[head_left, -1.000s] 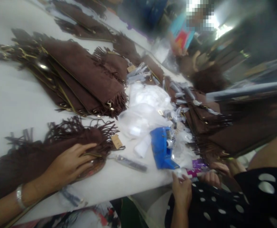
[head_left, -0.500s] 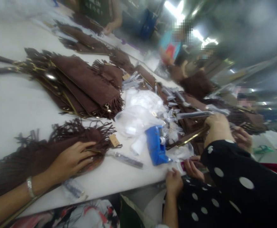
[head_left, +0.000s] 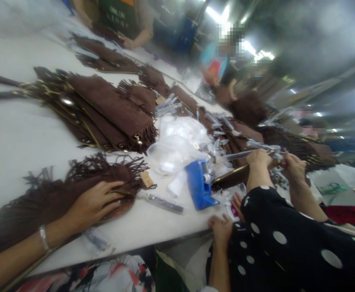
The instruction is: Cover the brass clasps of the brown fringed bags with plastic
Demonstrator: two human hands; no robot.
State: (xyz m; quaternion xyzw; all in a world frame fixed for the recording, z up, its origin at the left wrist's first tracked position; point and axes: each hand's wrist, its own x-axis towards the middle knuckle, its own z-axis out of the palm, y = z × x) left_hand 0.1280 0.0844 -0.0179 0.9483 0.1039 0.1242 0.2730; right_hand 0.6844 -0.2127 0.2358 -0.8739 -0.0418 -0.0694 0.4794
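My left hand (head_left: 100,202), with a silver bracelet at the wrist, lies on a dark brown fringed bag (head_left: 58,198), fingers spread and stretched out. A brown paper tag (head_left: 146,179) hangs at the bag's right end. At the lower centre, what looks like my right hand (head_left: 221,233) is at the table edge, fingers curled. Whatever it may hold is hidden. Close to its fingertips is a small white and purple packet (head_left: 232,211), with another hand's fingers just above. A blue tape dispenser (head_left: 197,186) stands just beyond. Between the hands lies a wrapped strap (head_left: 165,204).
Brown fringed bags (head_left: 104,101) are stacked across the white table (head_left: 10,134). Clear plastic and white wrapping (head_left: 180,138) lie mid-table. On the right, a co-worker's polka-dot sleeve (head_left: 274,227) reaches across, with hands on a wrapped strap. Other people stand along the far side.
The co-worker's hands on the right have shifted left, and both now show at the wrapped strap. The hand above the packet has drawn back a little. My left hand stays on the bag.
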